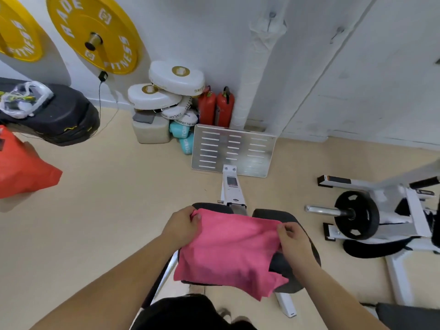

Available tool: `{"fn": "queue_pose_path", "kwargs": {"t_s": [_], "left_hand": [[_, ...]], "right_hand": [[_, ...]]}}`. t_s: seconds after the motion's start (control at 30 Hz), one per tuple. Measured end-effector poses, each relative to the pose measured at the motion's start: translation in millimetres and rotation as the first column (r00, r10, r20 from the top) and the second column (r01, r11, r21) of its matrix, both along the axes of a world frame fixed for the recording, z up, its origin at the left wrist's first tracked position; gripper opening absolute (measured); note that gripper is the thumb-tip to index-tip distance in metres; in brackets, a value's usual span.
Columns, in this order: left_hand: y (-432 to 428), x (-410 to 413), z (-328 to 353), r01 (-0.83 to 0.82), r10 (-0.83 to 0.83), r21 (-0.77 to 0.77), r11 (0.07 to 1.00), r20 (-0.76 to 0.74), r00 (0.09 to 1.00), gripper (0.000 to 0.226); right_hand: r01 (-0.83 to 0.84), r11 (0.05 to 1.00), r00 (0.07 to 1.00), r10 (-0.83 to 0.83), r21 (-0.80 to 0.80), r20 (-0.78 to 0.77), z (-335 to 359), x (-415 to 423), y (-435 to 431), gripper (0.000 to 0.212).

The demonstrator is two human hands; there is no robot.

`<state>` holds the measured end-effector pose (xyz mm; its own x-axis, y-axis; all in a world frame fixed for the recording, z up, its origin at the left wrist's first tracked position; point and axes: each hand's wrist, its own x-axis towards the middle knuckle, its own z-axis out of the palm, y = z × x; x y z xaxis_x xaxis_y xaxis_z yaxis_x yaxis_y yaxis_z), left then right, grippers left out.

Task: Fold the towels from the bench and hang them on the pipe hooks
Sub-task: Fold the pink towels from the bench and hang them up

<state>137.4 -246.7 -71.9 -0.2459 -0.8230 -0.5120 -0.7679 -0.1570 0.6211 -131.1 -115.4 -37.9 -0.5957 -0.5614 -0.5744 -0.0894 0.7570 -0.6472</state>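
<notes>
A pink towel (228, 251) lies spread over the black padded bench (292, 279) low in the middle of the head view. My left hand (182, 228) pinches its far left corner. My right hand (291, 239) pinches the far right corner, with the thumb on top of the cloth. The towel's near edge hangs over the pad toward me. A white wrapped pipe (257, 75) runs up the wall behind the bench, with a small hook (271, 16) near its top and a second hook (339, 32) further right.
A perforated metal footplate (234, 150) stands ahead of the bench. Two red extinguishers (216, 107), white pads and teal items sit by the wall. At the right stands a white machine with a black weight plate (356, 219). Yellow plates hang top left, and an orange bag (21, 167) is at left.
</notes>
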Motion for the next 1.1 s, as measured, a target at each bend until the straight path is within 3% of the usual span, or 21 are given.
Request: {"fn": "queue_pose_path", "kwargs": {"t_s": [0.2, 0.47, 0.63, 0.77, 0.83, 0.9, 1.0, 1.1], "left_hand": [[-24, -13, -46, 0.09, -0.106, 0.086, 0.992, 0.196, 0.975, 0.022], [-31, -33, -65, 0.243, -0.268, 0.126, 0.962, 0.245, 0.932, 0.015], [-22, -36, -42, 0.056, -0.06, 0.118, 0.991, 0.034, 0.998, 0.031], [-20, -37, 20, -0.112, 0.123, 0.063, 0.992, -0.207, 0.971, 0.023], [-19, -42, 59, -0.121, 0.134, 0.062, 0.991, -0.318, 0.939, 0.025], [-19, -50, 98, -0.11, 0.126, 0.062, 0.992, -0.44, 0.889, 0.031], [-21, -65, 143, -0.093, 0.095, 0.031, 0.995, -0.565, 0.82, 0.036], [-27, -73, 174, -0.055, 0.005, -0.066, 0.996, -0.593, 0.806, 0.042]], "right_hand": [[-0.087, 0.984, 0.996, 0.085, 0.157, 0.018, -21, -7, -27, 0.011], [-0.204, 0.959, 0.978, 0.192, 0.197, 0.08, -42, -7, -44, 0.013], [-0.305, 0.918, 0.95, 0.313, 0.253, 0.007, -32, -15, -46, 0.01], [-0.389, 0.87, 0.9, 0.43, 0.301, -0.079, -12, -25, -55, 0.014], [-0.479, 0.859, 0.859, 0.502, 0.181, -0.106, 10, -22, -69, 0.039], [-0.603, 0.797, 0.798, 0.603, -0.031, -0.023, 53, -10, -89, 0.05], [-0.711, 0.66, 0.649, 0.749, -0.241, 0.134, 120, 4, -109, 0.048], [-0.685, 0.662, 0.678, 0.732, -0.305, 0.065, 159, 6, -118, 0.025]]}}
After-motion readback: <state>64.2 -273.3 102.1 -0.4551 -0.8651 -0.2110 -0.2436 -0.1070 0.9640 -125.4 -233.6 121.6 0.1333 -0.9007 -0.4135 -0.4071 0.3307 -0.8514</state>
